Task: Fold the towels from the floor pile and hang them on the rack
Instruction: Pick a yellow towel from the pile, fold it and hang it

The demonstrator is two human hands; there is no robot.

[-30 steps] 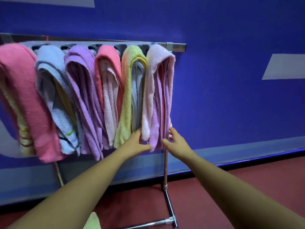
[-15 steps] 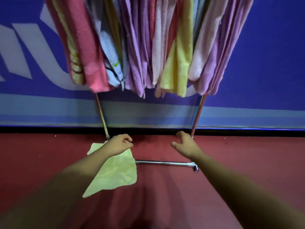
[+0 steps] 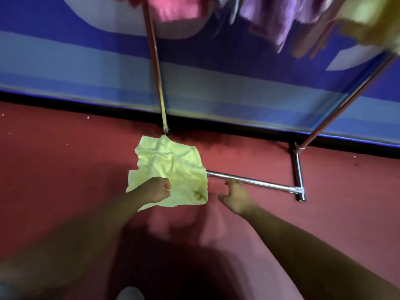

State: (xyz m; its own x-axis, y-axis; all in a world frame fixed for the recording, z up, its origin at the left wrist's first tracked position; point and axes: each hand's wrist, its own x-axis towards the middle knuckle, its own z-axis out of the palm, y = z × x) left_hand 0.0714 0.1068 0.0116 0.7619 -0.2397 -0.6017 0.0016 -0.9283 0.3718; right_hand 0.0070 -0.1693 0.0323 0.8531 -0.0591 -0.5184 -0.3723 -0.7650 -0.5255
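A crumpled pale yellow towel (image 3: 171, 163) lies on the red floor, draped over the left end of the rack's base. My left hand (image 3: 157, 189) is curled into a fist over the towel's near left part, and no cloth shows between its fingers. My right hand (image 3: 236, 195) hovers just right of the towel with fingers spread, close to the rack's chrome floor bar (image 3: 259, 182). The bottom ends of hung towels show along the top edge: pink (image 3: 173, 9), purple (image 3: 270, 20) and yellow (image 3: 372, 20).
The rack's left post (image 3: 154, 61) rises from the towel's far corner, and its right post (image 3: 346, 100) slants up to the right. A blue wall (image 3: 65, 61) stands right behind the rack. Red floor (image 3: 54, 159) stretches to the left.
The view has dropped from the hung towels to the floor. Both hands have left the pale pink towel on the rack and come down to the yellow towel, the left one curled into a fist.
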